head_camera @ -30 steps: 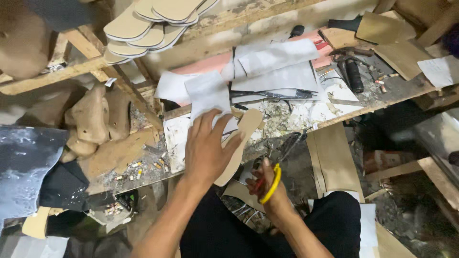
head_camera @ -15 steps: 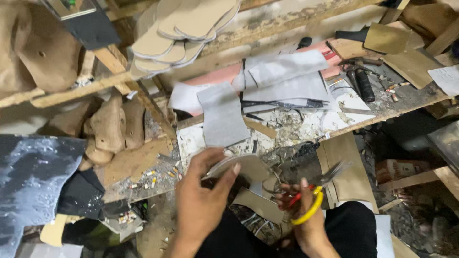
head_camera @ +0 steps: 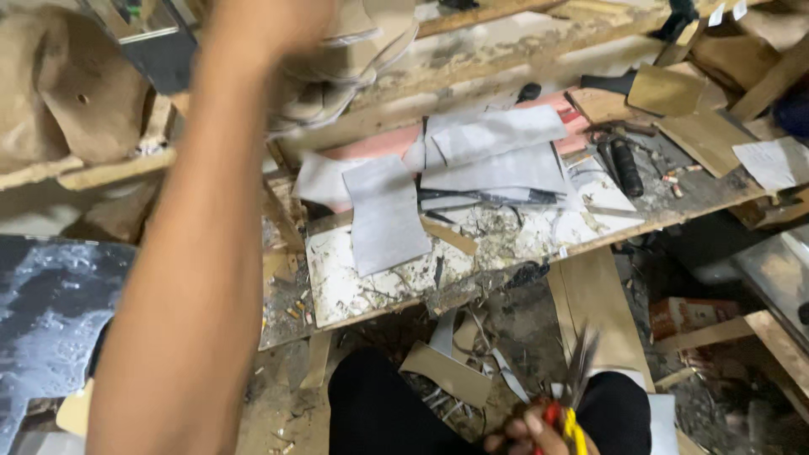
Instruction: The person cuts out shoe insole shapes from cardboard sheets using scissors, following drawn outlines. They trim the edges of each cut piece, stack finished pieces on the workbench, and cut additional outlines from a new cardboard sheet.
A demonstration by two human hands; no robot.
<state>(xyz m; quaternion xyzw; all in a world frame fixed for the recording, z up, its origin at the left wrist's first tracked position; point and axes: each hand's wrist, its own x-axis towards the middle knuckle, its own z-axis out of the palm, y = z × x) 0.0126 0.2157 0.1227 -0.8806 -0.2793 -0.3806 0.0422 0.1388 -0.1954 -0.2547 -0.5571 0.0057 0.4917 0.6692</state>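
The left hand (head_camera: 270, 25), blurred at the top left of the frame, reaches up to the stack of tan sole cut-outs (head_camera: 354, 59) on the upper shelf; whether it is spread or closed on one I cannot tell. The right hand (head_camera: 527, 434), at the bottom edge, is closed around the red and yellow handles of the scissors (head_camera: 573, 396), blades pointing up and blurred. With the blades raised near the knees and the eyes on the shelf, a slip could nick a leg, and a hasty pull could tip the loose stack down. The table (head_camera: 337, 295) across the middle is scarred and spattered, strewn with grey paper patterns (head_camera: 383, 215), offcuts and a dark tool (head_camera: 625, 167). Scraps litter the floor (head_camera: 472, 371); rough wooden planks and leather pieces crowd the cramped workshop.
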